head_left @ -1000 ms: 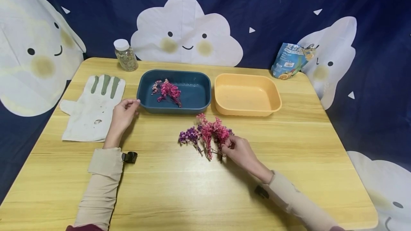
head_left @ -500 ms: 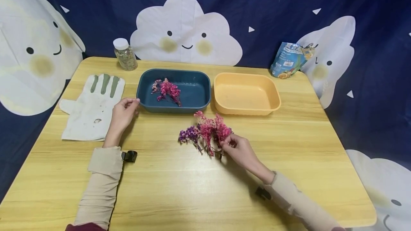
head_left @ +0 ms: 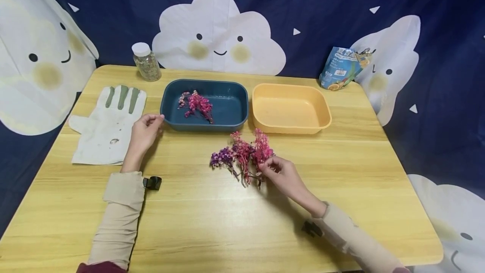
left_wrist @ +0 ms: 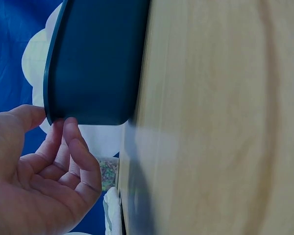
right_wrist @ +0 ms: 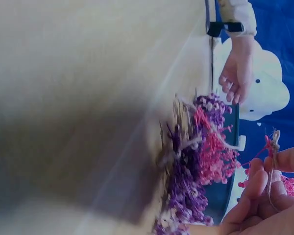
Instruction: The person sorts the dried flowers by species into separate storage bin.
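Note:
My left hand (head_left: 145, 132) pinches the near left corner of a dark blue rectangular tub (head_left: 227, 128), thumb at the rim and fingertips against the outer wall (left_wrist: 98, 73). Inside that tub lies a sprig of pink dried flowers (head_left: 199, 105). Between thumb and fingers, my right hand (head_left: 282, 176) holds a pink dried flower sprig by its thin stem (right_wrist: 273, 152); its pink head (head_left: 262, 140) points toward the tubs. Just left of this hand, more dried flowers rest on the table, pink ones (head_left: 241, 148) and purple ones (head_left: 222, 157).
A yellow tub (head_left: 291, 130) stands right of the blue one. On the left lie a white work glove (head_left: 98, 134) and, behind it, a white-capped jar (head_left: 147, 64). A blue pouch (head_left: 341, 68) stands at the back right of the wooden table (head_left: 212, 231).
My right hand has lifted the pink sprig slightly, and its head has shifted away from me, toward the tubs. The left hand stays at the blue tub's corner.

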Available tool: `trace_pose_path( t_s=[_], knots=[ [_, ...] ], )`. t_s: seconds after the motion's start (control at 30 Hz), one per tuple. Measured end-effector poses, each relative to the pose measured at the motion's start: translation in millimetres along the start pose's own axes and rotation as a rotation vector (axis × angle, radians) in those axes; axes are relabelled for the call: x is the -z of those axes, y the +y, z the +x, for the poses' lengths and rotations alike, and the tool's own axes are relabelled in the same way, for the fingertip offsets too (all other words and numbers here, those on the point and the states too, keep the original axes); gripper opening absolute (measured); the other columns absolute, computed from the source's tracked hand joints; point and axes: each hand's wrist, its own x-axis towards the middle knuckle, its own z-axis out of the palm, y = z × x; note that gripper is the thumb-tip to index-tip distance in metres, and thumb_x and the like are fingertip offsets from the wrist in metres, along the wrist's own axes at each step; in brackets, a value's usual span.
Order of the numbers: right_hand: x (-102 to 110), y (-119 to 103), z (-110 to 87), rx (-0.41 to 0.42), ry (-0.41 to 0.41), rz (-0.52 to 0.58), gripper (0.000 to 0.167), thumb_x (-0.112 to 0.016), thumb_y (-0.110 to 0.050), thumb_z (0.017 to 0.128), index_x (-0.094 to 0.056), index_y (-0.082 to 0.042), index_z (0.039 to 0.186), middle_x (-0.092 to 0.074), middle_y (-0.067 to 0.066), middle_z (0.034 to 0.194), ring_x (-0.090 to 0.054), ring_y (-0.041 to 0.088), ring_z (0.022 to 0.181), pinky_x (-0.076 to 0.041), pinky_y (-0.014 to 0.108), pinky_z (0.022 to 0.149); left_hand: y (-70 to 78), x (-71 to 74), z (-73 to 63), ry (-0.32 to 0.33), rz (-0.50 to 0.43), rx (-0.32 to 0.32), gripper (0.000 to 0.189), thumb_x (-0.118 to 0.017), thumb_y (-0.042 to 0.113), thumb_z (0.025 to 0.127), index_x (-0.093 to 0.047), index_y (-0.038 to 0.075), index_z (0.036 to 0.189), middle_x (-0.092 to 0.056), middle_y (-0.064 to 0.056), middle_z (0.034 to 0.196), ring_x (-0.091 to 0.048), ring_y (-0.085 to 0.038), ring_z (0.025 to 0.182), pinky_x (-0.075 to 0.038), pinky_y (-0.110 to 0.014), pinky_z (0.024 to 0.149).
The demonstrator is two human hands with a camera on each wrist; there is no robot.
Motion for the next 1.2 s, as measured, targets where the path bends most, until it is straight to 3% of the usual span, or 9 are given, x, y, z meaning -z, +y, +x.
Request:
trace_pose_path(
  t_s=[0.27, 0.53, 0.67, 0.87, 1.2],
  knots=[
    [4.5, -7.8, 23.7, 0.161, 0.108, -0.099, 0.006, -0.066, -0.005, 0.087, -0.066, 0.001, 0.085, -0.065, 0.008, 0.078, -0.052, 0.011, 0.063, -0.046, 0.018, 0.056, -0.2, -0.1, 0.6, 0.006, -0.002, -0.008, 0.046, -0.051, 0.034, 0.097, -0.058, -0.009, 0.114, -0.057, -0.010, 0.090, -0.057, -0.004, 0.066, -0.048, -0.012, 0.061],
    [7.9, -20.8, 60.2, 0.208, 0.163, -0.163, 0.010, -0.066, -0.009, 0.088, -0.068, 0.001, 0.086, -0.064, 0.009, 0.073, -0.050, 0.014, 0.059, -0.041, 0.018, 0.052, 0.1, -0.6, 0.6, 0.011, -0.006, -0.016, 0.046, -0.052, 0.034, 0.096, -0.058, -0.008, 0.112, -0.058, -0.007, 0.086, -0.056, -0.003, 0.065, -0.047, -0.012, 0.059],
    [5.8, -27.4, 82.5, 0.205, 0.142, -0.171, 0.011, -0.066, -0.011, 0.088, -0.068, 0.000, 0.086, -0.067, 0.010, 0.078, -0.053, 0.013, 0.061, -0.044, 0.018, 0.056, -0.2, 0.1, -0.8, 0.015, 0.005, -0.009, 0.046, -0.053, 0.035, 0.096, -0.059, -0.008, 0.113, -0.059, -0.005, 0.084, -0.056, -0.004, 0.065, -0.047, -0.013, 0.059],
    [-3.4, -43.3, 117.2, 0.182, 0.062, -0.196, 0.013, -0.065, -0.013, 0.090, -0.070, -0.001, 0.088, -0.069, 0.011, 0.081, -0.053, 0.013, 0.058, -0.042, 0.018, 0.051, -1.8, 0.9, -1.6, 0.011, 0.009, -0.004, 0.047, -0.052, 0.036, 0.096, -0.058, -0.008, 0.113, -0.059, -0.007, 0.085, -0.056, -0.004, 0.065, -0.046, -0.013, 0.058],
    [-26.3, -60.1, 162.2, 0.155, -0.040, -0.404, 0.020, -0.062, -0.019, 0.093, -0.074, -0.005, 0.086, -0.071, 0.005, 0.080, -0.045, 0.009, 0.051, -0.032, 0.019, 0.048, -3.3, -0.3, 0.7, 0.018, 0.007, -0.025, 0.045, -0.053, 0.034, 0.097, -0.059, -0.008, 0.112, -0.059, -0.011, 0.086, -0.057, -0.003, 0.063, -0.046, -0.012, 0.058]
  ],
)
